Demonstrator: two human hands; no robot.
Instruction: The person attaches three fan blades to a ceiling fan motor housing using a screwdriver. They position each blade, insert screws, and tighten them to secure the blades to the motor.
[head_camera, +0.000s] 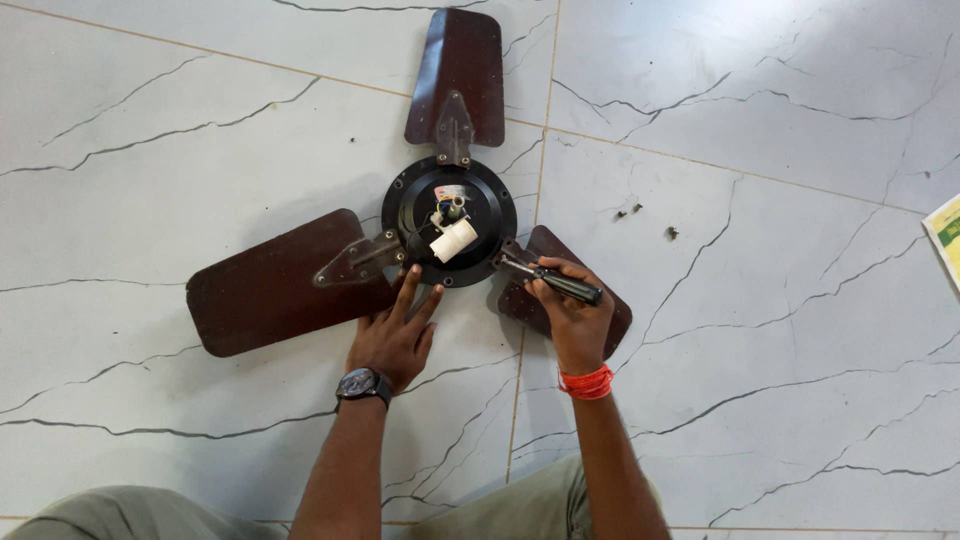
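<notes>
White marbled floor tiles carry a three-bladed ceiling fan (450, 215), lying flat near the middle. Its brown blades look thin and bendable; the black motor hub likely heavy, best gripped at the rim. The left hand (393, 335) presses open-fingered against the hub's near edge. The right hand (570, 315) is closed round a screwdriver (555, 280), hiding its tip's target. Small screws (640, 215) lie farther right, hard to count.
</notes>
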